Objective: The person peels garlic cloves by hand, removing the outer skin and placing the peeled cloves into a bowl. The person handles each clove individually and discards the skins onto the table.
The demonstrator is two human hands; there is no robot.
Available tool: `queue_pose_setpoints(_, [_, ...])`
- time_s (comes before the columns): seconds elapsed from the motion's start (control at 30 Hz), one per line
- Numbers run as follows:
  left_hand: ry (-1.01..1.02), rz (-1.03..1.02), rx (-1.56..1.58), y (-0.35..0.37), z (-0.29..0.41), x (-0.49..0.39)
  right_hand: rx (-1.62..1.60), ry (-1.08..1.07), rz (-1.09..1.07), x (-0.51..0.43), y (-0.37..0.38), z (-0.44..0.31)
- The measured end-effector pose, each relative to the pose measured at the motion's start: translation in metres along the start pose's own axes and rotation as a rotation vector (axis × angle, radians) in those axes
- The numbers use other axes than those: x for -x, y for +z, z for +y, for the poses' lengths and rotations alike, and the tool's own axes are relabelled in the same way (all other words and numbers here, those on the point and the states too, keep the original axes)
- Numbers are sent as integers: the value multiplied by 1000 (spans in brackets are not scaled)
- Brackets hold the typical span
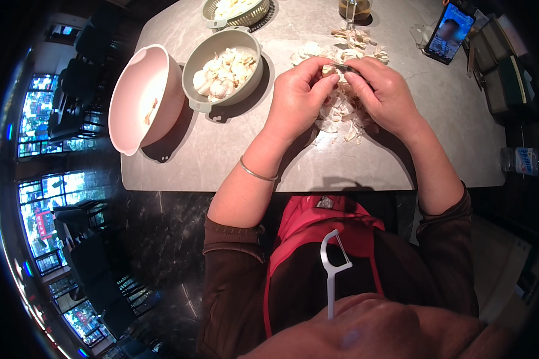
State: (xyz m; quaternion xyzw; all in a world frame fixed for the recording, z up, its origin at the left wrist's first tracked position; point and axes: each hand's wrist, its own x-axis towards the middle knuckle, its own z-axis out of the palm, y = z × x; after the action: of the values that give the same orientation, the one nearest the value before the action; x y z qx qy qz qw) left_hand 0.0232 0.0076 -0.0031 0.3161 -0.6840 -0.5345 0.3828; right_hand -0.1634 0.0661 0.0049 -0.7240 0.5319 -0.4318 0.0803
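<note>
My left hand [302,92] pinches a garlic clove [328,70] between thumb and fingers. Against it my right hand [383,92] grips a small knife [341,66], its blade close to the clove and its handle mostly hidden by my fingers. Beneath and beyond both hands, papery garlic skins [345,114] lie heaped on the grey stone-look table [233,152]. Left of my left hand stands a grey-green bowl [257,67] holding unpeeled garlic bulbs and cloves [224,74]. Farther left, a pink bowl [139,94] tilts at the table's edge with a scrap of skin inside.
A strainer basket [247,18] of pale peeled cloves stands at the far side, near a glass mug [357,9] of brown liquid. A lit phone [449,33] leans before boxes [498,67] at right. A plastic bottle [523,161] lies by the right edge. A floss pick [331,278] projects from my mouth.
</note>
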Motion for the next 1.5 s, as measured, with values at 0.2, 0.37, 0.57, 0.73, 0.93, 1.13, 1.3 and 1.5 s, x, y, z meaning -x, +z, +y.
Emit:
queue_pose_setpoints(0.2, [109,61,-169,-1,-3,-3,-38,-2,-38,0,-7,-5])
queue_pose_setpoints(0.37, [299,101,-429,-3,-3,-4,-13,0,-129,0,-8,-7])
queue_pose_setpoints(0.57, [383,84,-484,-6,-2,-4,-139,-9,-130,-1,-6,0])
queue_pose_setpoints(0.73, [401,64,-458,-7,-4,-5,-197,5,-156,0,-7,4])
queue_pose_setpoints(0.93, [393,15,-423,-8,-1,-4,17,50,-12,-4,-9,11])
queue_pose_setpoints(1.13, [156,-16,-79,-6,3,-1,-189,49,38,-2,-5,6])
queue_pose_setpoints(1.3, [185,-18,-307,-2,5,-1,-538,268,62,-1,-2,-5])
queue_pose_setpoints(1.5, [197,-67,-341,6,5,3,-527,291,25,0,-3,-9])
